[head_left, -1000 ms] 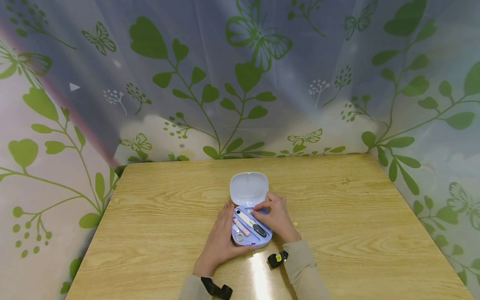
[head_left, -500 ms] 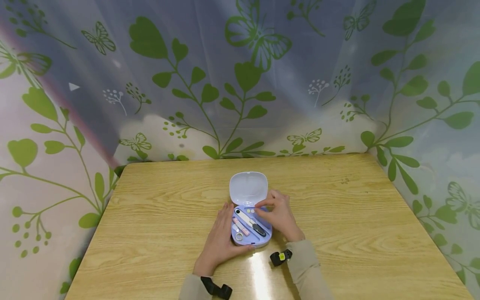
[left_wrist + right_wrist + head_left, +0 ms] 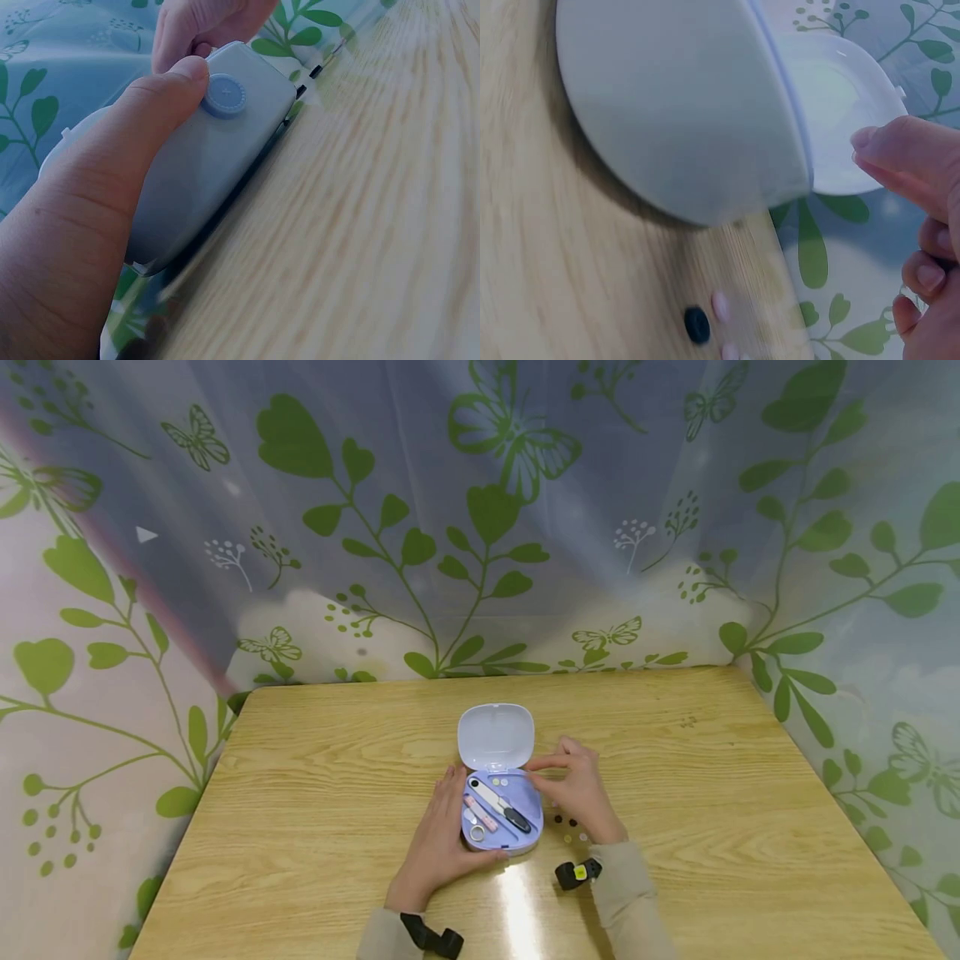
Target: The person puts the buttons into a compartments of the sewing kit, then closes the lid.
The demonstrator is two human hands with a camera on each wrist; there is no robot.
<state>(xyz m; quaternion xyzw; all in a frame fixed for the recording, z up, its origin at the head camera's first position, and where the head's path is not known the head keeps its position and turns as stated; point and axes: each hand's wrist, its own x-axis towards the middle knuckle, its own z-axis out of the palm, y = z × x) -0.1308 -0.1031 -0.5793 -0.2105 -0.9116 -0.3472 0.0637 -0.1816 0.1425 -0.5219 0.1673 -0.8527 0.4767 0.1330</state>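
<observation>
A lilac sewing kit box (image 3: 528, 839) stands on the table, its white lid (image 3: 497, 739) raised. Inside lie a slim white-and-black tool (image 3: 501, 804), a pink-and-white strip (image 3: 481, 812), a silvery ring (image 3: 477, 833) and pale buttons (image 3: 500, 782) in the back compartment. My left hand (image 3: 435, 843) holds the box at its left side, thumb across the front beside a round blue knob (image 3: 226, 94). At the right rim my right hand (image 3: 577, 785) hovers, forefinger and thumb extended, other fingers curled. Nothing shows between those fingertips in the right wrist view (image 3: 930, 161).
Several small buttons (image 3: 573, 822), black and pale, lie on the wooden table (image 3: 337, 777) right of the box, partly under my right hand. A patterned curtain (image 3: 375, 527) hangs behind the table and along its sides.
My right hand has drawn back rightward from the back compartment to beside the box's right rim. More buttons on the table now show beneath it. The left hand and box have stayed put.
</observation>
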